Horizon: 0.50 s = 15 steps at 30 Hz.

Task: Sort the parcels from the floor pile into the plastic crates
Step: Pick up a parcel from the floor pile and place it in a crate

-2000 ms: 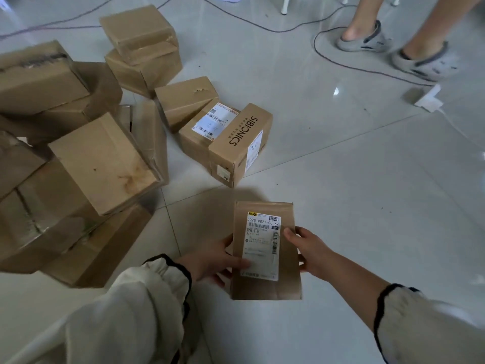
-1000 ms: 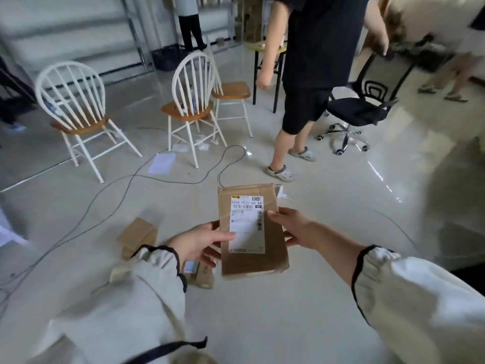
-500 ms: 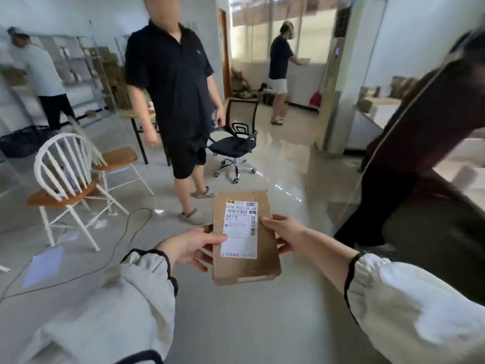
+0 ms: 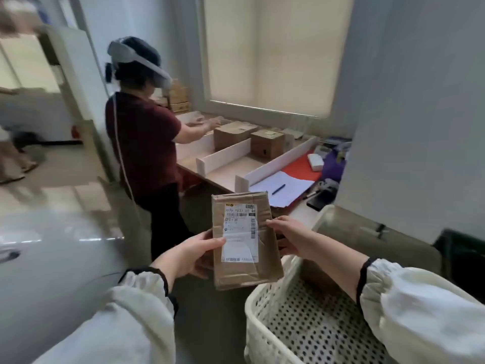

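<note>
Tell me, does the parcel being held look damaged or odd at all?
Slightly. The flat cardboard parcel, gripped by the left hand and right hand near the white perforated crate, is creased, and its shipping label looks wrinkled and partly peeled low down. Nothing has spilled.

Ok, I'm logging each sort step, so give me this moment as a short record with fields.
held item: flat brown parcel, white label facing the camera
left hand: grips its left edge
right hand: holds its right edge
crate: white, perforated, lower right; parcel not yet inside
nearby: another person reaching over a divided table
</note>
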Each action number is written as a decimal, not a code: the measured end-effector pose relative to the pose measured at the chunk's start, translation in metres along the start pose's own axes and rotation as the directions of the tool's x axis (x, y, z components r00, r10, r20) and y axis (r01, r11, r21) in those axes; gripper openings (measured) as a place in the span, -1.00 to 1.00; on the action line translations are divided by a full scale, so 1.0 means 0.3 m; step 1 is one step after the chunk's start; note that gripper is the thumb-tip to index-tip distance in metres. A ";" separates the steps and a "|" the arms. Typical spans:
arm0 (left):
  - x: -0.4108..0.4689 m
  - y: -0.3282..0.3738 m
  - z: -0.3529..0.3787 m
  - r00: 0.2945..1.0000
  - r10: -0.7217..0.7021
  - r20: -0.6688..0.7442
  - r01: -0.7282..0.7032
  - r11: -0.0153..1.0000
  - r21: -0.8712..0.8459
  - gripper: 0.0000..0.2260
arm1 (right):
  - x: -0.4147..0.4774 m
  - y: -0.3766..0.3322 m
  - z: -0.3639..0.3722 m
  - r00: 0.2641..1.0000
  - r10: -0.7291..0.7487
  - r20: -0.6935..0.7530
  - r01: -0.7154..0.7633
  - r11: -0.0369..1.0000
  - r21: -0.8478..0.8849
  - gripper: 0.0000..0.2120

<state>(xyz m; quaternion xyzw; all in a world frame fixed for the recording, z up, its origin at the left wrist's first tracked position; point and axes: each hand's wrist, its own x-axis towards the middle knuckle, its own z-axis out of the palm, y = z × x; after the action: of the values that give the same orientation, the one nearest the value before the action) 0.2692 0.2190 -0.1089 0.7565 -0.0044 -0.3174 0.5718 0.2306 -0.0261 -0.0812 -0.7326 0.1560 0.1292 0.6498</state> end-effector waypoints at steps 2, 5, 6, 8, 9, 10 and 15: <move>0.125 0.063 0.173 0.993 0.004 0.115 -0.011 0.998 0.058 -0.45 | -0.030 0.062 -0.192 0.995 0.028 -0.095 -0.021 0.997 0.078 -0.76; 0.265 0.134 0.410 0.958 -0.035 0.285 -0.011 0.987 0.158 -0.22 | -0.086 0.172 -0.407 0.965 0.097 -0.242 -0.051 0.980 0.192 -0.80; 0.309 0.150 0.480 0.940 -0.055 0.337 -0.009 0.983 0.185 -0.24 | -0.097 0.213 -0.465 0.951 0.121 -0.286 -0.054 0.972 0.230 -0.79; 0.398 0.169 0.612 0.900 -0.095 0.425 -0.011 0.971 0.240 -0.35 | -0.121 0.296 -0.557 0.917 0.182 -0.355 -0.071 0.950 0.303 -0.82; 0.442 0.170 0.674 0.884 -0.114 0.453 -0.012 0.964 0.265 -0.39 | -0.131 0.334 -0.594 0.899 0.217 -0.381 -0.078 0.935 0.347 -0.87; 0.486 0.168 0.732 0.870 -0.133 0.475 -0.012 0.957 0.291 -0.40 | -0.143 0.366 -0.625 0.878 0.253 -0.406 -0.080 0.915 0.396 -0.93; 0.694 0.121 0.956 0.766 -0.254 0.590 0.017 0.927 0.376 -0.25 | -0.109 0.561 -0.744 0.756 0.436 -0.488 -0.115 0.823 0.556 -0.91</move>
<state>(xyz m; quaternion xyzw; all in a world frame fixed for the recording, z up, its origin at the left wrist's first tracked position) 0.3092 -0.1178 -0.2177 0.6938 -0.1956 -0.5867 0.3690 0.1309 -0.2635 -0.1947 -0.5115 0.4896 -0.0541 0.7041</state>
